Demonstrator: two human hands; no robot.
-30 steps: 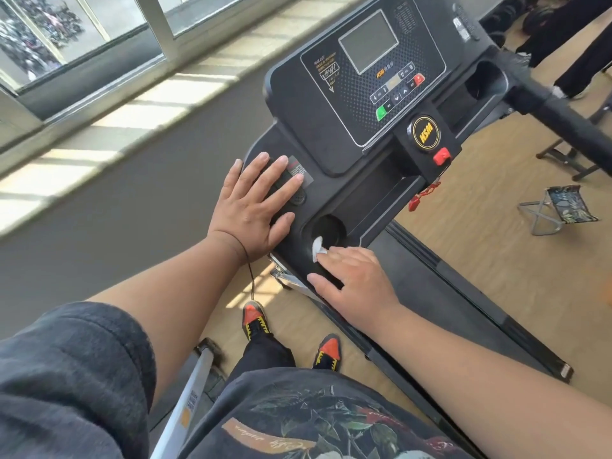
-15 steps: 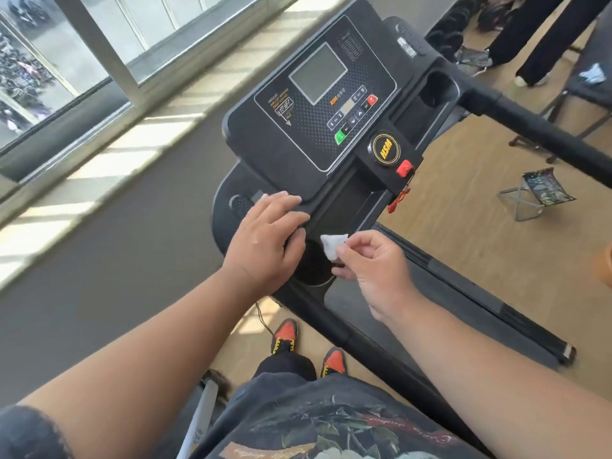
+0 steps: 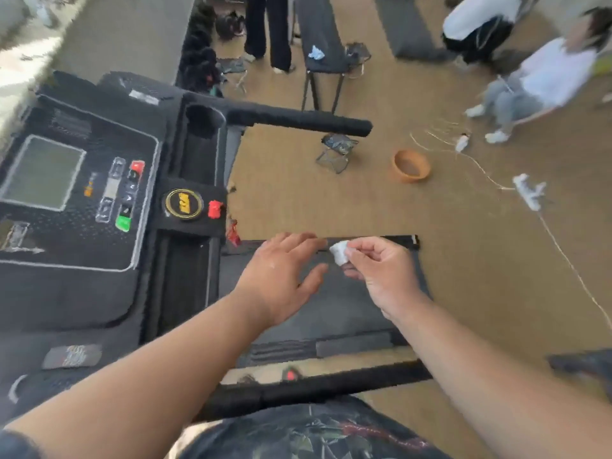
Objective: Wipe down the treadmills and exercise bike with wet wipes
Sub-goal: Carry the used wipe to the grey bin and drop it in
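Note:
The black treadmill console (image 3: 76,200), with a grey screen and red and green buttons, fills the left of the head view. Its dark belt (image 3: 331,309) lies under my hands, and a black handrail (image 3: 298,120) sticks out to the right above them. My right hand (image 3: 381,273) pinches a small crumpled white wet wipe (image 3: 339,251) between thumb and fingertips, held in the air over the belt. My left hand (image 3: 281,276) hovers beside it with fingers spread and straight, its fingertips close to the wipe, holding nothing.
On the wood floor to the right sit a small folding stool (image 3: 336,150), an orange bowl (image 3: 410,165) and white cables with a power strip (image 3: 530,193). People stand and crouch at the top, near a dark chair (image 3: 323,51).
My view has swung right, away from the window. My left hand left the console and moved out over the belt. My right hand carried the wipe away from the cup holder.

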